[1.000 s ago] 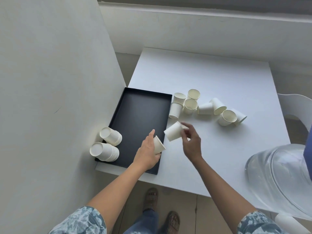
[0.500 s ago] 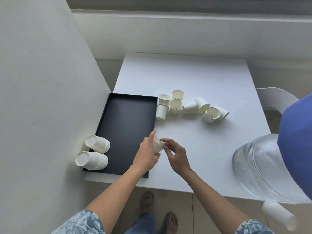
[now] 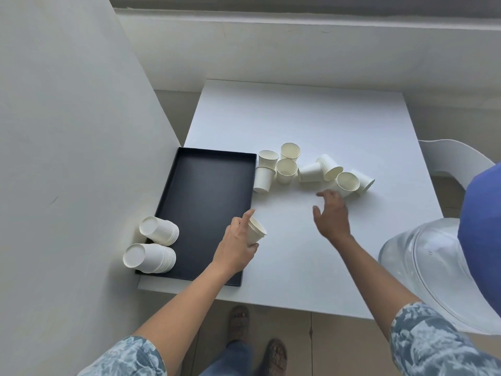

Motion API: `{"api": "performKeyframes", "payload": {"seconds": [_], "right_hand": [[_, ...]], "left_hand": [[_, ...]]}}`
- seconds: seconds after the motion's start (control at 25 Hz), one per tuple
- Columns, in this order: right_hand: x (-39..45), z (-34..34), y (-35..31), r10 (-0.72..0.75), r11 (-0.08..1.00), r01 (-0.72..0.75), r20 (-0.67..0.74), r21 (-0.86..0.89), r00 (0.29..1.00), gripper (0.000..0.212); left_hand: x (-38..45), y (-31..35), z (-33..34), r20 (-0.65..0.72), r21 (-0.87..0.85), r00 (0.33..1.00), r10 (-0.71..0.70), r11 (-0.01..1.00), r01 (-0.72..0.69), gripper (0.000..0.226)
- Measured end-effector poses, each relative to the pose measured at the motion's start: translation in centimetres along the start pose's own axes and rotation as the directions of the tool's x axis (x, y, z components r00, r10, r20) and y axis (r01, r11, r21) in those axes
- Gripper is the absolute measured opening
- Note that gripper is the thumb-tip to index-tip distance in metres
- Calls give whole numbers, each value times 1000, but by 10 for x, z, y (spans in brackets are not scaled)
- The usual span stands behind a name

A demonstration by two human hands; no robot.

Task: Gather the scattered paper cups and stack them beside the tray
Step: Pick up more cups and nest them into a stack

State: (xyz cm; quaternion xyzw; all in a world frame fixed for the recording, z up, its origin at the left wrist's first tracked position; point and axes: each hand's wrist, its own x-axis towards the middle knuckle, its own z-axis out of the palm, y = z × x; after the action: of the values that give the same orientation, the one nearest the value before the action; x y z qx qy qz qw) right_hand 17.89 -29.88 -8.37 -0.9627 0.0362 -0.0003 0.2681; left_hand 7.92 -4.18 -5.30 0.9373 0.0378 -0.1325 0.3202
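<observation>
Hands: left (image 3: 238,241) grips cup (image 3: 256,232) | right (image 3: 332,213) spread, empty | jug (image 3: 423,270) beside.

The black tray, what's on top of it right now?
The black tray carries two lying stacks of paper cups at its near-left corner. The left hand, holding cups, hovers over its right edge and hides that part; the rest looks bare.

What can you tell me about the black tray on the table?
The tray is a flat black rectangle with a low raised rim and a matte look. It lies flat at the table's left edge, against the wall. Two stacks of cups lie on their sides at its near left corner. Loose cups stand beside its far right corner. The left hand hovers over its right edge.
</observation>
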Motion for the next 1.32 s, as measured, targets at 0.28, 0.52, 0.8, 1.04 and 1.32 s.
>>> {"api": "performKeyframes", "payload": {"seconds": [0.28, 0.52, 0.8, 1.04, 1.32], "right_hand": [[43, -15, 31, 152, 900, -74, 149, -430, 977, 40], [40, -4, 27, -3, 960, 6, 12, -280, 1000, 33], [-14, 6, -20, -1, 884, 78, -165, 461, 986, 23], [-58, 23, -66, -231, 784, 281, -160, 553, 960, 29], [-84, 39, -80, -283, 731, 190, 38, 655, 958, 31]], "left_hand": [[-2, -10, -2, 2, -50, 999, -38, 998, 39, 97], [2, -13, -4, -4, -77, 998, -70, 995, 70, 101], [6, -12, -5, -6, -104, 993, -116, 988, 115, 103], [8, -8, -4, 17, -109, 994, -108, 988, 109, 105], [11, 2, -1, 27, -41, 999, 25, 999, -24, 100]]}}
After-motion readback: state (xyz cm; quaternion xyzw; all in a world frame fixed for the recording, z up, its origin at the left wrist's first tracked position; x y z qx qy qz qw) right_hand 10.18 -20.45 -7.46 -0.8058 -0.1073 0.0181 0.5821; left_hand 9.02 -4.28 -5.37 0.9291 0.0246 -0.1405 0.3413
